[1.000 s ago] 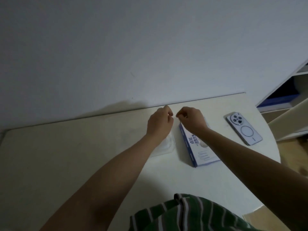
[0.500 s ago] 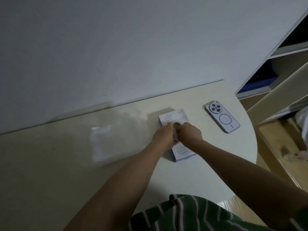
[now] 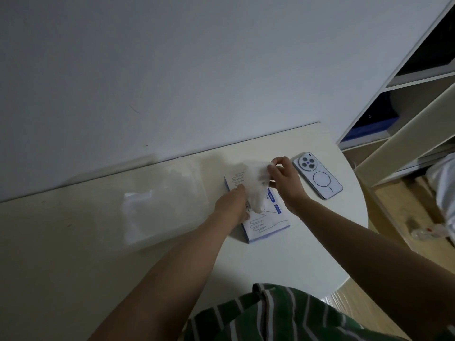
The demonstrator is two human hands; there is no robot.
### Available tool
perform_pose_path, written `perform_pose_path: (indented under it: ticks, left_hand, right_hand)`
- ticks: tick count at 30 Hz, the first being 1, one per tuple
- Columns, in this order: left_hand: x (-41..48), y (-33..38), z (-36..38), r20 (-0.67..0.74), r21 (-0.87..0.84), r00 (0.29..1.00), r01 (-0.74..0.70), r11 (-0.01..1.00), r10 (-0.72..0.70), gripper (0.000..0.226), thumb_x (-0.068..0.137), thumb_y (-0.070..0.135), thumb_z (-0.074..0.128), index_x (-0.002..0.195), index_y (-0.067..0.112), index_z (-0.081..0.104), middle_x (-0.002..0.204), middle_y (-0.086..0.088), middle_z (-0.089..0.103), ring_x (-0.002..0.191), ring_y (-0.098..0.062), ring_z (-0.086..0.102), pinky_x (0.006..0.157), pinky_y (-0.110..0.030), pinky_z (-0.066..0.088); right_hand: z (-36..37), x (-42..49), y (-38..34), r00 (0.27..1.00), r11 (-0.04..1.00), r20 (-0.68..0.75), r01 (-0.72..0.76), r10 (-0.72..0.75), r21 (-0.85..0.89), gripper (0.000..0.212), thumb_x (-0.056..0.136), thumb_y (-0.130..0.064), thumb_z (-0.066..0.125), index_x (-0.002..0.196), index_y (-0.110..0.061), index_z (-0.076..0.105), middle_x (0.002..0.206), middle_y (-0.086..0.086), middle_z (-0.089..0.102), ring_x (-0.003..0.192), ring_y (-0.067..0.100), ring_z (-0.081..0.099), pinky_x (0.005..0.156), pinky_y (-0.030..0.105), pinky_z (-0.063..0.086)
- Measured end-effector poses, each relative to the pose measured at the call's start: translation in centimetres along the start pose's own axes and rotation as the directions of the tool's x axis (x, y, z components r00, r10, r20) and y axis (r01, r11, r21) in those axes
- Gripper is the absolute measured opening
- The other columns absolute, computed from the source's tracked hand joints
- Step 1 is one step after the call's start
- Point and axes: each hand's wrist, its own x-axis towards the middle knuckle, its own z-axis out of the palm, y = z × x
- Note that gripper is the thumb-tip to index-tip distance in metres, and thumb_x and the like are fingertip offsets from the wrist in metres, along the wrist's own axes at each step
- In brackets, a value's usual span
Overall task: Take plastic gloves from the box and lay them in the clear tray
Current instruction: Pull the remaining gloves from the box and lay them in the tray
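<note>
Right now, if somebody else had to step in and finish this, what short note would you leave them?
Right hand: pinching a thin plastic glove, lifted partly out above the box.
Left hand: resting on the box's left side, seemingly steadying it; fingers are hidden, so its grip is unclear.
Clear tray: on the table to the left of the box, with pale plastic gloves already lying in it.
Phone: right of the box, not part of the job.
Done: some gloves laid in the tray.
Left: pull this glove free, lay it in the tray, repeat.
</note>
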Motion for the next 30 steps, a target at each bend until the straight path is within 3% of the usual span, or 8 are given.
perform_pose_path:
  ticks: [3,12,16,19,22,24,26,30]
  left_hand:
    - [0.2,-0.3,0.0,0.03,0.003,0.999,0.012,1.0,-0.012,0.072,0.082,0.026,0.074,0.141,0.011,0.035,0.135,-0.011,0.051,0.12,-0.03,0.054,0.095,-0.037,0.045]
    - [-0.3,-0.8,-1.6,0.132,0.049,0.991,-0.008,0.999,0.001,0.057,0.097,0.027,0.047,0.15,0.017,0.028,0.138,-0.014,0.051,0.122,-0.033,0.052,0.096,-0.037,0.044]
    - [-1.0,-0.1,-2.6,-0.051,-0.213,0.998,0.03,0.977,-0.042,0.031,0.1,0.013,0.035,0.115,0.001,0.058,0.113,-0.022,0.063,0.098,-0.037,0.062,0.08,-0.039,0.047]
    - [-1.8,0.2,-5.3,-0.073,-0.903,0.965,0.043,0.427,-0.251,0.043,0.101,0.029,0.03,0.088,0.001,0.059,0.075,-0.02,0.061,0.058,-0.03,0.057,0.065,-0.048,0.053]
    - [-2.0,-1.3,-7.7,0.063,-0.987,0.964,0.098,0.126,-0.26,0.08,0.092,0.07,0.023,0.095,0.004,0.069,0.08,-0.014,0.07,0.067,-0.026,0.065,0.062,-0.032,0.053]
    - [-2.6,-2.8,-8.6,0.094,-0.963,0.965,0.15,0.225,-0.243,0.077,0.077,0.079,0.045,0.096,0.009,0.071,0.085,-0.009,0.073,0.078,-0.026,0.068,0.075,-0.037,0.055]
    - [-2.8,-4.2,-8.4,0.021,-0.936,0.972,0.102,0.338,-0.234,0.045,0.075,0.054,0.071,0.083,0.01,0.071,0.077,-0.007,0.072,0.074,-0.026,0.064,0.08,-0.039,0.054]
    - [-3.3,-6.6,-8.0,-0.265,-0.868,0.891,-0.054,0.494,-0.368,0.021,0.082,0.015,0.066,0.061,0.015,0.061,0.06,-0.007,0.061,0.06,-0.023,0.059,0.066,-0.038,0.057]
  right_hand:
    - [0.1,-0.2,-1.1,0.998,0.996,-0.048,-0.043,0.047,0.079,0.008,0.102,-0.018,0.043,0.099,-0.013,0.048,0.085,0.008,0.058,0.069,0.019,0.056,0.057,0.027,0.048]
    - [0.5,-0.8,-3.8,0.999,0.991,-0.033,-0.027,0.032,0.133,0.018,0.099,-0.013,0.039,0.095,-0.008,0.055,0.086,0.009,0.061,0.074,0.021,0.057,0.066,0.03,0.049]
    - [1.1,-1.6,-4.3,0.998,0.999,0.053,-0.046,0.045,0.016,0.019,0.101,-0.014,0.041,0.1,-0.003,0.056,0.079,0.009,0.066,0.069,0.018,0.06,0.061,0.027,0.05]
    - [1.6,-1.9,-3.6,0.995,0.993,0.04,-0.085,0.089,-0.084,0.021,0.099,-0.01,0.041,0.102,0.001,0.059,0.081,0.009,0.065,0.072,0.022,0.057,0.062,0.031,0.048]
    - [2.4,-2.3,-3.3,0.994,0.988,0.056,-0.088,0.096,-0.124,0.021,0.098,-0.01,0.041,0.1,0.0,0.06,0.084,0.014,0.065,0.078,0.029,0.059,0.069,0.039,0.049]
    - [3.6,-2.5,-3.6,0.993,0.987,0.088,-0.065,0.079,-0.146,0.022,0.099,-0.014,0.042,0.1,-0.002,0.06,0.085,0.014,0.064,0.078,0.029,0.06,0.065,0.036,0.049]
    - [4.9,-2.8,-4.2,0.993,0.985,0.102,-0.038,0.056,-0.168,0.024,0.101,-0.017,0.041,0.1,-0.004,0.06,0.085,0.011,0.062,0.073,0.024,0.059,0.06,0.032,0.049]
    - [7.9,-3.2,-4.8,0.969,0.994,0.24,-0.029,0.054,-0.107,0.056,0.094,-0.058,0.047,0.129,-0.014,0.046,0.112,0.008,0.06,0.096,0.024,0.064,0.082,0.042,0.057]
